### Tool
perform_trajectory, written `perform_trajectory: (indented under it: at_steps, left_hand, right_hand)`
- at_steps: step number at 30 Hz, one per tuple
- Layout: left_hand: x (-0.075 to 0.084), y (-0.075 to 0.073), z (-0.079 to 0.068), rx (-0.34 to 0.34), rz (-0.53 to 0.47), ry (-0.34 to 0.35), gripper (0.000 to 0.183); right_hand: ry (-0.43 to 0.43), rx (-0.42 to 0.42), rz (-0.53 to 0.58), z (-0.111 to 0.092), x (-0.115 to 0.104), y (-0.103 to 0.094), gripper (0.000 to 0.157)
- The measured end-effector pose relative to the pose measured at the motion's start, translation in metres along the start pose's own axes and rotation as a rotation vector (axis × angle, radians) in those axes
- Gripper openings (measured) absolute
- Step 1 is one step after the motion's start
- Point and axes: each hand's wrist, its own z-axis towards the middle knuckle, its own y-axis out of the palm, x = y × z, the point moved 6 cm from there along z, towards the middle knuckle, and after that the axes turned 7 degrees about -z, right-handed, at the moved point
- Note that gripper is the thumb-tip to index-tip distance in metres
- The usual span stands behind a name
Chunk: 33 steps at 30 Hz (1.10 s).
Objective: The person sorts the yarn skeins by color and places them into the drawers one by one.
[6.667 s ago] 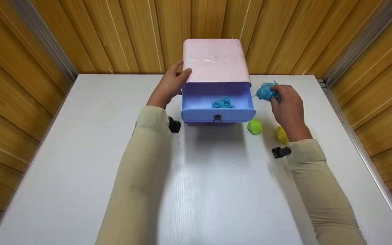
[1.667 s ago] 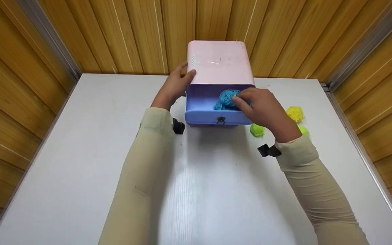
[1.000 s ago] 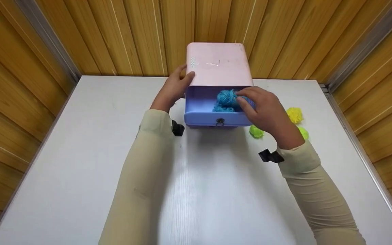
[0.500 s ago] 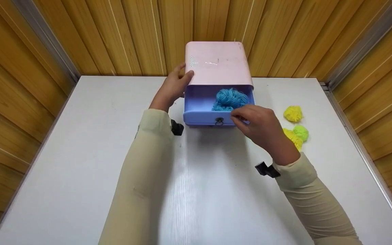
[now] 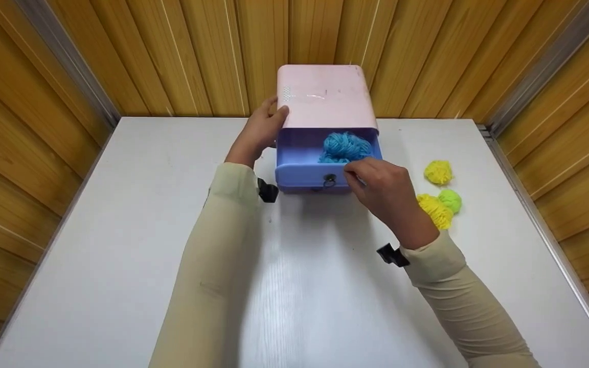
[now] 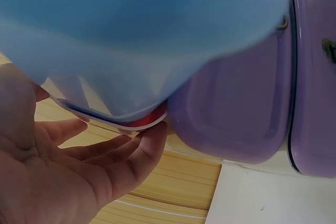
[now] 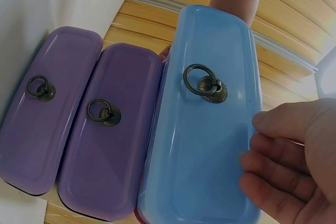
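Observation:
A pink-topped drawer cabinet stands at the back of the table with its blue top drawer pulled out. Blue yarn balls lie inside that drawer, toward its right side. My left hand holds the cabinet's left side, thumb on the top and fingers along the side wall. At the drawer front's upper edge, right of the ring pull, is my right hand. Its loosely bent fingers and thumb touch the edge and hold no yarn.
Two purple drawers sit shut below the blue one. To the right on the white table lie a yellow yarn ball, another yellow ball and a lime green ball. Wood-patterned panels stand behind.
My right hand has brought a blue yarn ball from the right into the drawer, let go, and moved down to the drawer front. The drawer has slid in slightly. My left hand stays put.

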Motion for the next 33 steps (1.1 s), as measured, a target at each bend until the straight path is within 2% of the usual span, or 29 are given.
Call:
perform_trajectory:
  at_steps: [8, 22, 33]
  left_hand:
    - [0.001, -0.001, 0.0, -0.005, -0.006, -0.017, 0.059]
    - [0.0, 0.002, -0.001, -0.009, 0.004, -0.031, 0.061]
    - [-0.001, 0.0, -0.001, -0.01, -0.052, -0.029, 0.059]
  right_hand:
    - [0.005, 0.027, -0.02, 0.009, 0.003, 0.008, 0.005]
    - [0.03, 0.013, -0.008, 0.02, 0.01, 0.025, 0.005]
    - [0.032, -0.04, 0.036, 0.029, 0.015, 0.032, 0.007]
